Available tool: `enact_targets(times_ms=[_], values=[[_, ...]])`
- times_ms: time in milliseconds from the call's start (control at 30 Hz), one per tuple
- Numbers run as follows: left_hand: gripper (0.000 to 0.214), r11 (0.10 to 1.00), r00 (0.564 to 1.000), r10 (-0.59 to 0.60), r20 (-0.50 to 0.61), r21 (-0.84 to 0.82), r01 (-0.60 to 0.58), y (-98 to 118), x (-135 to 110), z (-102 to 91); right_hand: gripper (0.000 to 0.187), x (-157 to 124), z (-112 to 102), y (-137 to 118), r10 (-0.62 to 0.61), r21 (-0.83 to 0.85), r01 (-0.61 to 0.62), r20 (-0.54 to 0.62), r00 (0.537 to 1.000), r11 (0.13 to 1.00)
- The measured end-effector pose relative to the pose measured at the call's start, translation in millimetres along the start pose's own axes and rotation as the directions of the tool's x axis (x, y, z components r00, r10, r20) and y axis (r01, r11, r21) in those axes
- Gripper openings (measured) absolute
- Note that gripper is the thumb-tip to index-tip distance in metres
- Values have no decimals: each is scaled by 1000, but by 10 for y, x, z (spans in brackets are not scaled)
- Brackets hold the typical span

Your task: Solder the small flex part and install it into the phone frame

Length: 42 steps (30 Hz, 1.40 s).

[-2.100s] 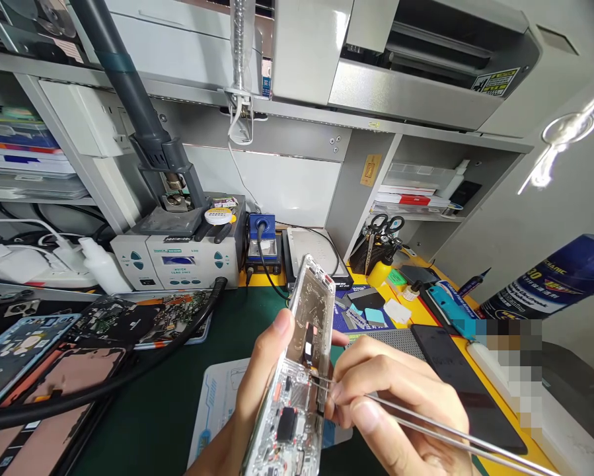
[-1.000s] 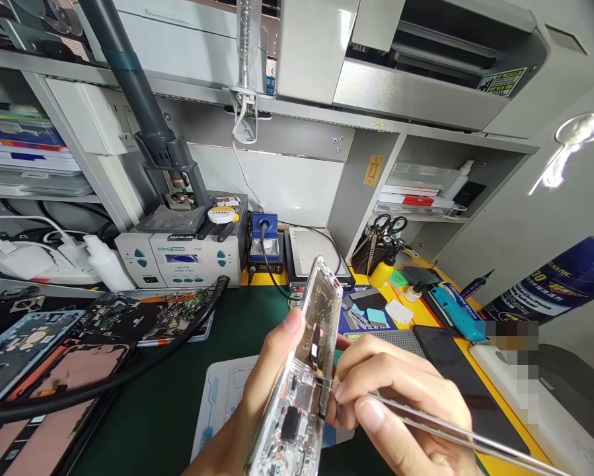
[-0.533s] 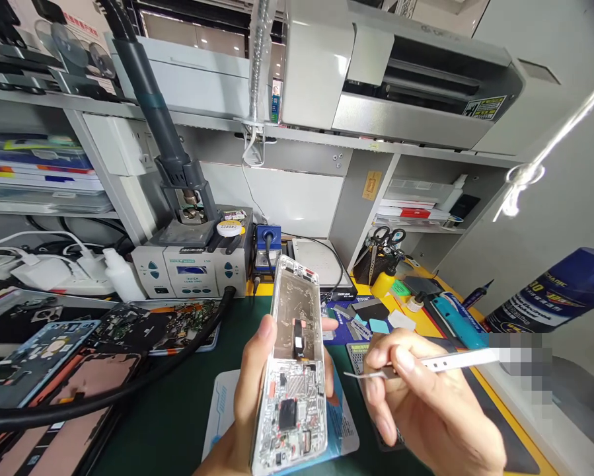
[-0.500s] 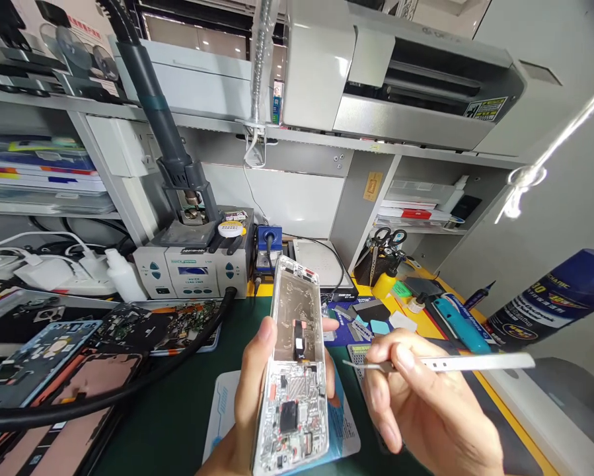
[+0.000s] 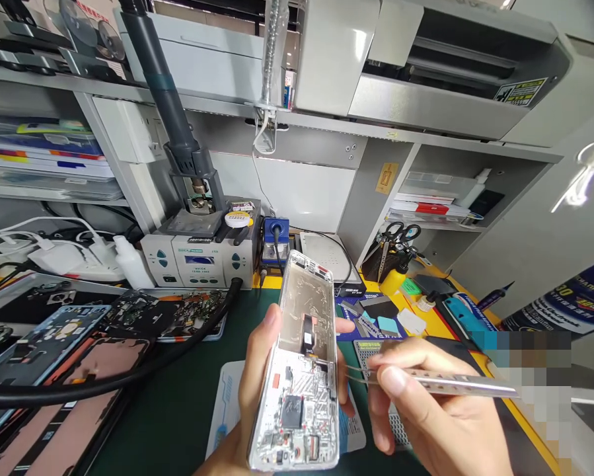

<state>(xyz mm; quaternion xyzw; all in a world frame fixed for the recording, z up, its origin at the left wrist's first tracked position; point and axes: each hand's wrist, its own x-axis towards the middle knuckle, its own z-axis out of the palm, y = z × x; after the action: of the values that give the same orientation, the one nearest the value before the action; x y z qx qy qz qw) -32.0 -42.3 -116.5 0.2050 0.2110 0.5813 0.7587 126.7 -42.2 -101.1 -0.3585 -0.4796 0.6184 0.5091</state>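
Observation:
My left hand (image 5: 258, 360) grips a phone frame (image 5: 297, 380), its thumb along one long side and fingertips behind the other. The frame stands tilted with its inside facing me. A dark ribbon cable (image 5: 308, 332) lies in its bare upper hollow, and metal plating and a black square chip (image 5: 292, 411) show in the lower part. Metal tweezers (image 5: 455, 383) are pinched between the thumb and fingers of my right hand (image 5: 435, 416). Their two thin tips are slightly apart, close to the phone's right edge. Whether they touch it I cannot tell.
Opened phones (image 5: 86, 370) and a thick black hose (image 5: 168, 370) occupy the left side. Behind stand a hot-air station (image 5: 202, 261) and a blue soldering stand (image 5: 275, 238). A perforated metal plate (image 5: 400, 433) and a blue-and-white sheet (image 5: 222, 410) lie beneath my hands.
The tweezers have rolled so both arms show, and their tips have moved closer to the phone's right edge. The camera view has tilted downward and shifted left. The left hand keeps its hold.

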Motion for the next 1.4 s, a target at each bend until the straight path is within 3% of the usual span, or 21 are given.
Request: enact_targets(times_ms=[167,367,600,1100,1400], values=[[84,999,996,9,88,-49,-4,-131,-42,-69,29,-5,45,0,72,80,-76,53,996,994],[86,988,975,31,220,-154,3,-293,-93,-45,30,12,89,24,110,92,-112,19,994,989],[92,997,982,18,189,-82,-2,-295,-78,8,21,53,-7,142,41,170,-71,176,984,983],[82,993,995,13,95,-119,-1,-275,-163,72,21,56,-14,136,67,113,-89,187,980,990],[85,1000,992,-16,122,1,16,-253,-171,20,21,55,-1,123,69,112,-90,183,981,990]])
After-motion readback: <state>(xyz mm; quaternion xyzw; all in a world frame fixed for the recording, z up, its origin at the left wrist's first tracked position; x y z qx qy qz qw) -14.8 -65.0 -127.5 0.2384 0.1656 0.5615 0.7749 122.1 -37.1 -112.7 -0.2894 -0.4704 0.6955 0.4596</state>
